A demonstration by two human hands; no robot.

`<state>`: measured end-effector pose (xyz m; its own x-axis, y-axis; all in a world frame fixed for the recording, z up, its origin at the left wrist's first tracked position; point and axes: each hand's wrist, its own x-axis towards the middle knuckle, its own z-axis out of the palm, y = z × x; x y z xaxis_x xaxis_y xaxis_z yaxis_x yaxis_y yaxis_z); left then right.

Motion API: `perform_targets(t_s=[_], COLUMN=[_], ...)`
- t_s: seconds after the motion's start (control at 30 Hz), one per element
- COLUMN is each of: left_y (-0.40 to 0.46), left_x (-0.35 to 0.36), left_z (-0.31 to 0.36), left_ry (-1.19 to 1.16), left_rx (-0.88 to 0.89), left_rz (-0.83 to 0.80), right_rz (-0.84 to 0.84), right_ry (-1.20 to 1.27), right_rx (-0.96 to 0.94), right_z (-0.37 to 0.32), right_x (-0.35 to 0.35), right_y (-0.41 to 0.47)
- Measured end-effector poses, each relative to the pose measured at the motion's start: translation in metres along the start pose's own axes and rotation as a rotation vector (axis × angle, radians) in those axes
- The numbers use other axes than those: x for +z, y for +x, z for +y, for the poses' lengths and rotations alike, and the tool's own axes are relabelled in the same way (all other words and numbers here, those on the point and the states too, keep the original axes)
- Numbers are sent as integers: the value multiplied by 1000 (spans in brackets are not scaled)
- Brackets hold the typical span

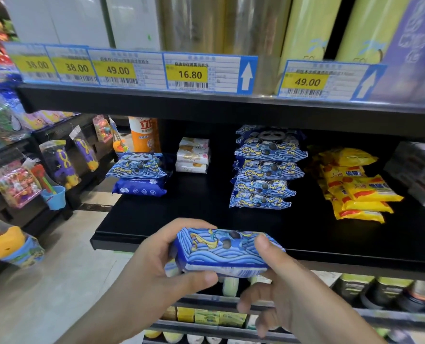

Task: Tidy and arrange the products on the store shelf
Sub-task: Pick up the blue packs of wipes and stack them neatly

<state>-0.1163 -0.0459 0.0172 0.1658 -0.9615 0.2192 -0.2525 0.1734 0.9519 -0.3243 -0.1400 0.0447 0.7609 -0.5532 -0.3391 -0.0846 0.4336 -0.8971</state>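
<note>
A blue wave-patterned wipes pack (225, 250) hangs just in front of the black shelf's (206, 219) front edge. My left hand (161, 264) grips its left end, thumb under the near side and fingers over the far side. My right hand (278, 286) holds the right end, thumb on top and fingers beneath. On the shelf stands a tall stack of the same panda packs (266, 167). At the left lies one more panda pack (139, 165) on a plain dark blue pack (140, 187).
White soap boxes (193, 155) and an orange bottle (144, 135) stand at the shelf's back. Yellow packets (355, 184) pile at the right. Price tags (189, 73) line the shelf above. Toys (57, 167) hang on a rack at the left; lower shelves hold bottles and boxes.
</note>
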Motion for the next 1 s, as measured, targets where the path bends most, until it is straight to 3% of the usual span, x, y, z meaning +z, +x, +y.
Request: perform_targets(t_s=[0.23,0.43,0.5,0.53,0.63,0.7,0.8,0.9,1.0], left_y=[-5,-12,-4,-11,-9,-4,0,13,26], left_x=[-2,-25,-32,-37,-49,-54,-62,-73,-95], left_z=[0,2,8,6,-10,1,29,29,32], left_ry=[131,137,230,303,585,658,849,980,957], left_rx=[21,-19,-37,17,28,97,-31,113,172], left_rz=[-6,-227,-191,-294,-209,-313,-214,-120,-53], right_rz=[93,146,130,114,52,19,15,16,109], right_ry=[87,-28,-106,-141,-218,-248,-285,-321,-467], right_rx=[-110,-254,-324,-353,-404,-443,-520,-573,-667], right_z=[14,19,22,23,24,25,26,27,27], right_x=[-4,-4,-3,-3,1,7,17,27,29], right_y=[7,15,18,20,27,34,48,62,78])
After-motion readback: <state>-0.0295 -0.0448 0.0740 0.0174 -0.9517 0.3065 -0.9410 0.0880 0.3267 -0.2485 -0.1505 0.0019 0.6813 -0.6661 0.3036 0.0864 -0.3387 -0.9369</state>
